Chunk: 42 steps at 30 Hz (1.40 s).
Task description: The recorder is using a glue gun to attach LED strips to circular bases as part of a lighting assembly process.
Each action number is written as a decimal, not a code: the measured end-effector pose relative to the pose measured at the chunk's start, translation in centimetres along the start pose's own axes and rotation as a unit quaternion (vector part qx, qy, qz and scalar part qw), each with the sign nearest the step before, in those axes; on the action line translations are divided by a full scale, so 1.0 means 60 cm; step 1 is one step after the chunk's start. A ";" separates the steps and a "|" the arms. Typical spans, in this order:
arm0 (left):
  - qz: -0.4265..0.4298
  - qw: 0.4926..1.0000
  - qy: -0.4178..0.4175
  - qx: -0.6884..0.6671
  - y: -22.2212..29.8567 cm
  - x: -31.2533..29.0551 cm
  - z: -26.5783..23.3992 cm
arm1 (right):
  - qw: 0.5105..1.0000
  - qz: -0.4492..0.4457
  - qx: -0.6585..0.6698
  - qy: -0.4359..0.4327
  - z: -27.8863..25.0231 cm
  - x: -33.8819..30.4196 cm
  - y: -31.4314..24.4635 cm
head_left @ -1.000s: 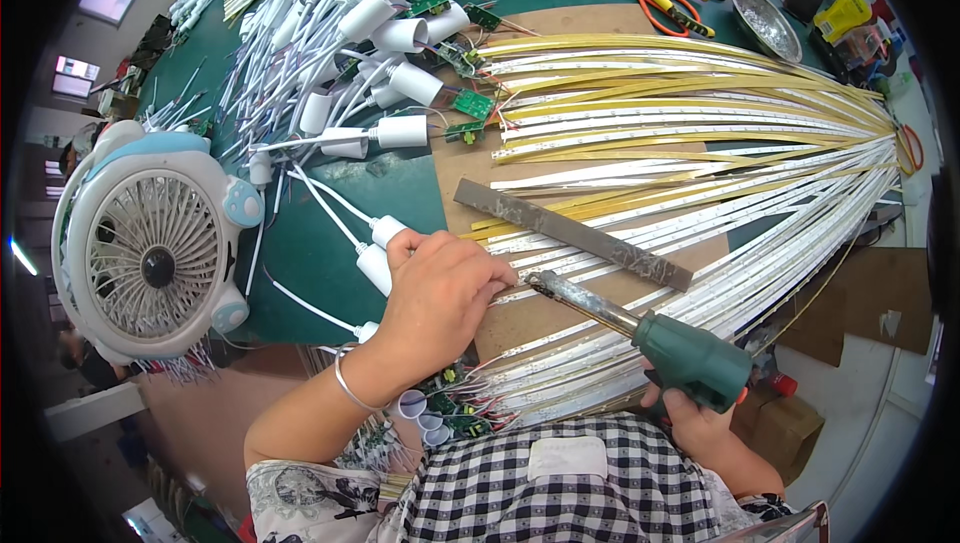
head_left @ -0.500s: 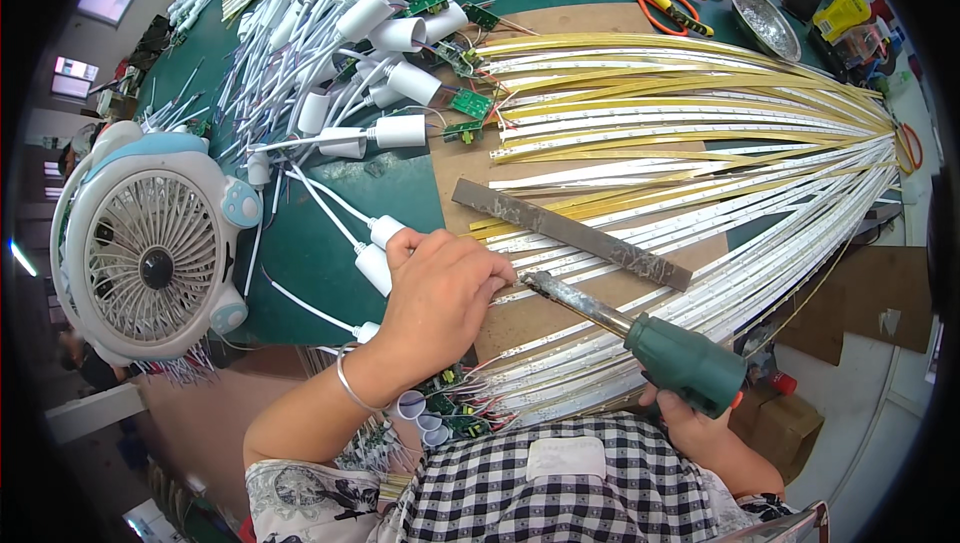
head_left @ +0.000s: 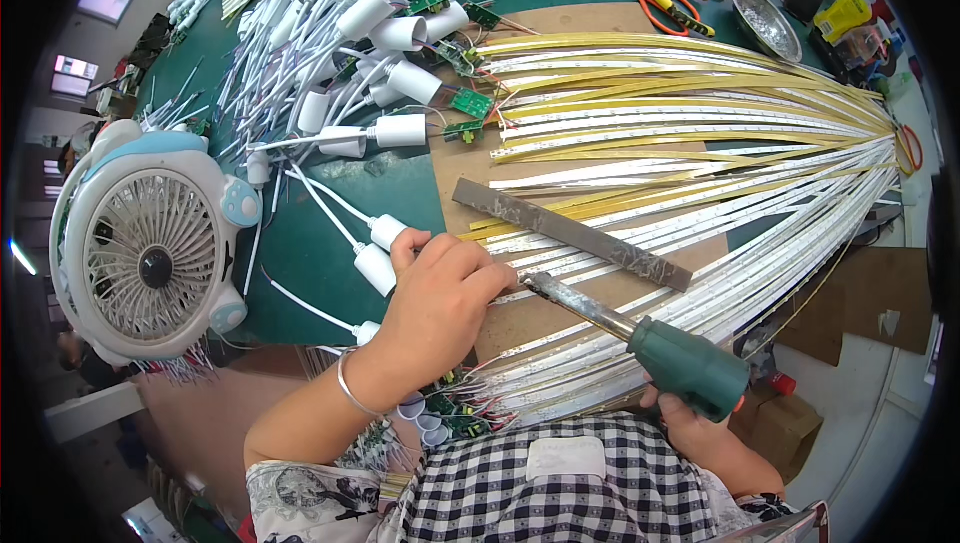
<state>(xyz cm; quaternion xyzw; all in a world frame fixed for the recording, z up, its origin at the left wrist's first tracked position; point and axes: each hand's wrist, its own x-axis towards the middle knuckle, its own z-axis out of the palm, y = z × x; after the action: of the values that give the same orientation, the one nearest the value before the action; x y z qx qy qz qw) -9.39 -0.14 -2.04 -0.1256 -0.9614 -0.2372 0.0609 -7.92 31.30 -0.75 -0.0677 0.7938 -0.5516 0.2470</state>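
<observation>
While our left hand (head_left: 440,303) presses down flat on the near ends of the LED strips (head_left: 700,143), fingers curled over them to keep them from sliding, our right hand (head_left: 700,423) closes around the green handle of the soldering iron (head_left: 640,333). We angle its tip toward the fingertips, where the strip ends lie on the brown board (head_left: 560,23). A flat metal bar (head_left: 570,233) lies across the fanned strips, seemingly weighing them down. White capped leads (head_left: 380,133) with small green circuit boards pile up on the green mat (head_left: 310,253), and a desk fan (head_left: 150,253) stands at our left.
</observation>
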 end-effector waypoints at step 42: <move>-0.023 0.999 -0.037 0.013 0.014 -0.036 -0.014 | 0.991 -0.079 0.106 -0.011 -0.002 -0.004 -0.006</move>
<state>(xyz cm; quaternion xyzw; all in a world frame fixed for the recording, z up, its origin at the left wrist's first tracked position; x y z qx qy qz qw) -7.02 -0.30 -1.30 -0.1117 -0.9686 -0.2208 0.0220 -7.83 31.38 -0.31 -0.1097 0.7203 -0.6498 0.2165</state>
